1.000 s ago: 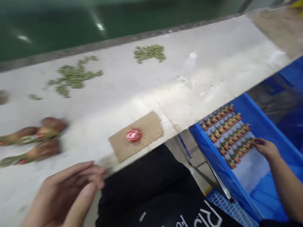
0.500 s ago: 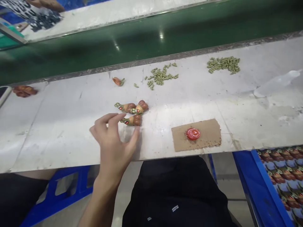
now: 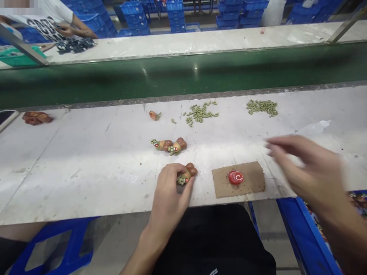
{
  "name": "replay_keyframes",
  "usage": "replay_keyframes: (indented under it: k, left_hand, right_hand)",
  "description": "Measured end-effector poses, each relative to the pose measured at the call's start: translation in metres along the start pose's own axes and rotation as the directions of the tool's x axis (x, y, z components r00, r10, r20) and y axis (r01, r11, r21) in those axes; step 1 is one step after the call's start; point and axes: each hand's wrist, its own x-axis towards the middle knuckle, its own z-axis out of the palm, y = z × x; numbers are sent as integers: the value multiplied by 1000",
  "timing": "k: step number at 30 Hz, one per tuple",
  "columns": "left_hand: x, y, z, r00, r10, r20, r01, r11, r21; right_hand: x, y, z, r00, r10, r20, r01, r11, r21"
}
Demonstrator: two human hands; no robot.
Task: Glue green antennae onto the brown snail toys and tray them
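Observation:
My left hand [image 3: 171, 191] has thumb and fingers closed around a small painted figurine [image 3: 188, 172] on the white table. It has a green, round-eyed head, a red mouth and a brown lobed end. Two more such figurines [image 3: 178, 146] lie touching just beyond. On the right, my right hand [image 3: 312, 168] hovers over the table, blurred by motion; I cannot make out anything in its fingers. Between my hands a piece of cardboard [image 3: 252, 178] bears a glossy red blob [image 3: 235, 177].
Green pellets lie in a left pile [image 3: 200, 113] and a right pile [image 3: 263, 107]. Near them are an orange-and-green piece [image 3: 154, 115] and a brown lump [image 3: 37, 117]. A green belt [image 3: 177, 76] runs behind. A blue crate [image 3: 295, 225] stands lower right. Across the belt, a person [image 3: 61, 26] is at work.
My left hand has moved right and closed on the nearest figurine, drawing it away from the other two. My right hand has come into view. The camera has tilted up.

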Motion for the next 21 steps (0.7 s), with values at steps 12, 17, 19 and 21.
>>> replay_keyframes:
  k: [12,17,19,21]
  left_hand:
    - [-40,24,-17,855,-452,255,501,590,-633]
    - [-33,23,-16,835,-452,315,528,495,-690]
    - [-26,24,-15,839,-444,314,519,482,-706]
    - [-18,28,-13,846,-419,329,506,442,-740]
  right_hand:
    - [124,-5,166,946,99,308,-13,963,-270]
    - [128,-11,148,936,134,326,-64,974,-219]
    - [130,-17,132,929,154,335,-97,979,-182]
    - [128,-25,112,923,173,344,-129,981,-147]
